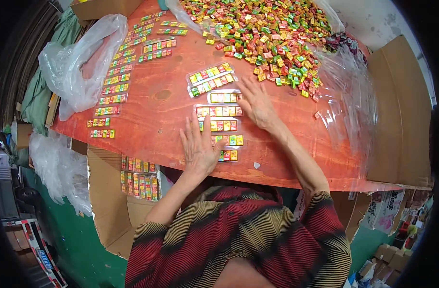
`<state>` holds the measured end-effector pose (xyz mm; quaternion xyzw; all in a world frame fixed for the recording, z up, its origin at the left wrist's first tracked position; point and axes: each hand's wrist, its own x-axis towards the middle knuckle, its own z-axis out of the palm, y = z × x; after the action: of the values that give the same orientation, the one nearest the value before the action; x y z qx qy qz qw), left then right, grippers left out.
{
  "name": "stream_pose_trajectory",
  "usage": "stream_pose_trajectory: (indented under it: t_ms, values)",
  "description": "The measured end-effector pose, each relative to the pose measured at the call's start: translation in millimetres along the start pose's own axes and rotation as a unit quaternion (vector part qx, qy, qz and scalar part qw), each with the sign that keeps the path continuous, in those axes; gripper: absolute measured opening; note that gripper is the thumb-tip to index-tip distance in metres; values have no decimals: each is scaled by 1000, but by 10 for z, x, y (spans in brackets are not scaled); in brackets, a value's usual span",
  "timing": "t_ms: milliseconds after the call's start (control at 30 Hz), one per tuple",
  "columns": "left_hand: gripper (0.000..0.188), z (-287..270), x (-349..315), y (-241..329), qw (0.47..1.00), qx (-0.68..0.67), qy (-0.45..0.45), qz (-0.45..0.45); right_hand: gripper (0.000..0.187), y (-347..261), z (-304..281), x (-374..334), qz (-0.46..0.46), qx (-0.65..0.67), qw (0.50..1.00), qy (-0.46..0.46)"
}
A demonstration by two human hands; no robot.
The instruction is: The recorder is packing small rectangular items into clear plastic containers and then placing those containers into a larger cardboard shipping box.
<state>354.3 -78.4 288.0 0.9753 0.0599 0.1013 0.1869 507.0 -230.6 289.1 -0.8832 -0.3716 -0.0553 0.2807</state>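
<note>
A column of clear plastic trays, each with a row of small coloured boxes, lies in front of me on the red table. My left hand [199, 149] rests flat over the left ends of the nearer trays, fingers stretched, hiding part of a row of small boxes [223, 126]. Beside the right end of a tray of mostly yellow boxes [224, 98] is my right hand [259, 106], its fingers apart and its thumb side at the tray's edge. Farther up, two slanted trays [211, 79] lie close together. Neither hand grips anything.
A large heap of loose small boxes [272, 38] covers the far right. More filled trays [116, 89] run in a line at left, by a crumpled clear bag [83, 62]. Clear plastic trays [344, 101] and a cardboard box [399, 115] stand right. An open carton [104, 197] sits below the table edge.
</note>
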Motion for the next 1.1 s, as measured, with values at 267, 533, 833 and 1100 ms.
stream_pose_trajectory:
  t_ms: [267, 533, 833, 1100]
  values:
    - [75, -15, 84, -66, 996, -89, -3, -18, 44, 21, 147, 101, -22, 95, 995, -30]
    - [70, -76, 157, -156, 997, -78, 14, -7, 40, -108, 236, 280, 34, 275, 961, -1]
    - [65, -37, 296, -392, 995, -95, -1, -23, 44, -90, 229, 134, 33, 290, 956, 25]
    - [54, -219, 189, -336, 996, -78, 41, -13, 41, -226, -29, -53, 48, 182, 980, 70]
